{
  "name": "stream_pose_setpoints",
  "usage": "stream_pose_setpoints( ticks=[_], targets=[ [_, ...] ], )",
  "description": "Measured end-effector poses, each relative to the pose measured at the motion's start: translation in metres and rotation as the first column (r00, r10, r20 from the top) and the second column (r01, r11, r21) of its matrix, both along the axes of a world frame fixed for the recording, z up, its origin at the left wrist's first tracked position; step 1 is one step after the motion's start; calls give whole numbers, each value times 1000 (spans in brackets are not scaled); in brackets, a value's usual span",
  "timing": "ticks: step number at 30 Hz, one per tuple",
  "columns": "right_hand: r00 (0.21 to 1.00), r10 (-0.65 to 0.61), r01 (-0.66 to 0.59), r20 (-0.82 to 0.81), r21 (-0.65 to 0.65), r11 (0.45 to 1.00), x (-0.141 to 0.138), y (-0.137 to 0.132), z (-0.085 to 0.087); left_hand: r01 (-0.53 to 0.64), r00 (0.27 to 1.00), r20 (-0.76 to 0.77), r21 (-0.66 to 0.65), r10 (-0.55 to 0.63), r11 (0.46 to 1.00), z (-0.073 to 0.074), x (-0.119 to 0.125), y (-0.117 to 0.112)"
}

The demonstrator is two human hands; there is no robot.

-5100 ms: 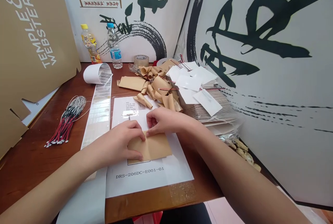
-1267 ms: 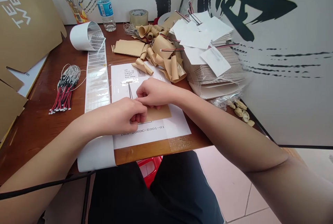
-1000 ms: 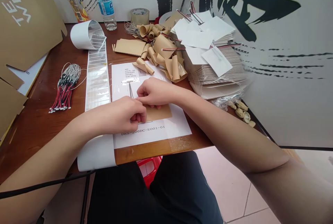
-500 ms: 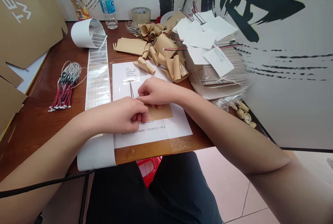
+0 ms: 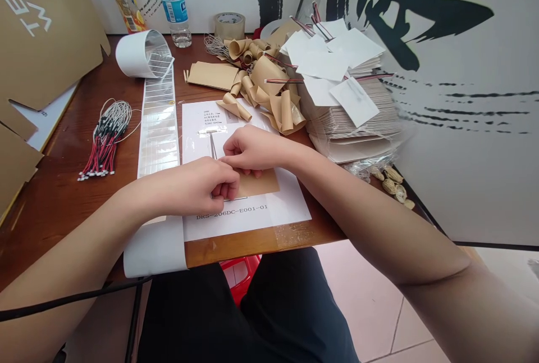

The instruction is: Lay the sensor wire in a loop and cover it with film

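Note:
A brown paper sheet (image 5: 261,183) lies on a white printed template (image 5: 286,205) taped to the wooden table (image 5: 63,194). My left hand (image 5: 197,186) has its fingers curled, pinching at the left edge of the brown sheet. My right hand (image 5: 248,149) rests on the sheet's top edge with fingers pressed together on it. The two hands touch at the fingertips. What lies under the fingers is hidden.
A strip of foil labels (image 5: 158,121) runs from a roll (image 5: 137,54) at the left. Red and black wire leads (image 5: 103,146) lie further left. Curled brown backing scraps (image 5: 261,82), a stack of white pads (image 5: 349,104), tape roll (image 5: 229,25), two bottles and cardboard stand behind.
Since five seconds ago my head has tilted down and my left fingers have curled into a pinch at the sheet's edge. Over the last second the hands have barely moved.

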State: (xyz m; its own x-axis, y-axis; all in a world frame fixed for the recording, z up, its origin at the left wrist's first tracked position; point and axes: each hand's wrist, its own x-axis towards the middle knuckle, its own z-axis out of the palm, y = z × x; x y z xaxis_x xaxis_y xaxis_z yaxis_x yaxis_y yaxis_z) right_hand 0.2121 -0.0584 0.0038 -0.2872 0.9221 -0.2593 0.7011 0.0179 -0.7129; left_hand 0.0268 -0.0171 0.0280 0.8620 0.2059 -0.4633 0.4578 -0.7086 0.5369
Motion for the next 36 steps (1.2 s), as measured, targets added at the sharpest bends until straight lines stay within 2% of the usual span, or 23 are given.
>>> stream_pose_setpoints(
  ticks=[10,17,24,36],
  targets=[
    [1000,-10,10,-17,-7,1000,0,-1,1,-4,1000,-15,2,4,1000,4,0,1],
    [1000,-6,6,-22,-16,1000,-1,0,0,-12,999,32,-36,13,999,3,0,5],
    [999,-5,3,-50,-28,1000,1,1,0,-1,997,82,-13,2,1000,1,-3,6],
    [999,-16,13,-52,-54,998,1,1,2,-8,999,53,42,6,999,3,-2,6]
  ],
)
